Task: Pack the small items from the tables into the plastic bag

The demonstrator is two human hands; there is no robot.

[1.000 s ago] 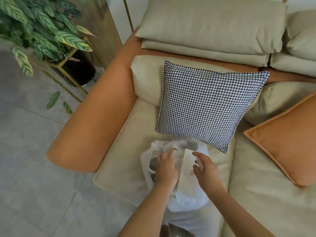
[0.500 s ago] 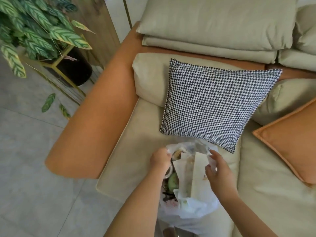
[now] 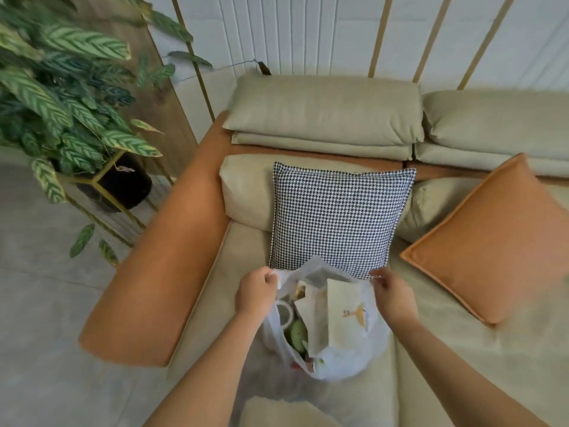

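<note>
The left hand (image 3: 255, 292) and right hand (image 3: 392, 292) each pinch one side of the plastic bag (image 3: 345, 362) rim, holding its mouth apart. The bag rests on the beige sofa seat (image 3: 462, 349), touching a houndstooth cushion (image 3: 338, 214). An orange armrest (image 3: 160, 266), potted plant (image 3: 70, 112) and grey floor (image 3: 40, 318) lie left.

Beige sofa (image 3: 446, 349), orange armrest (image 3: 160, 272); houndstooth cushion (image 3: 335, 220); potted plant (image 3: 70, 112), grey floor (image 3: 40, 318), white panelled wall (image 3: 308, 32)

Two bare forearms are seen, uncovered by any sleeve. The left hand (image 3: 255, 295) and right hand (image 3: 394, 295) are worn bare, ungloved, without visible jewellery.
</note>
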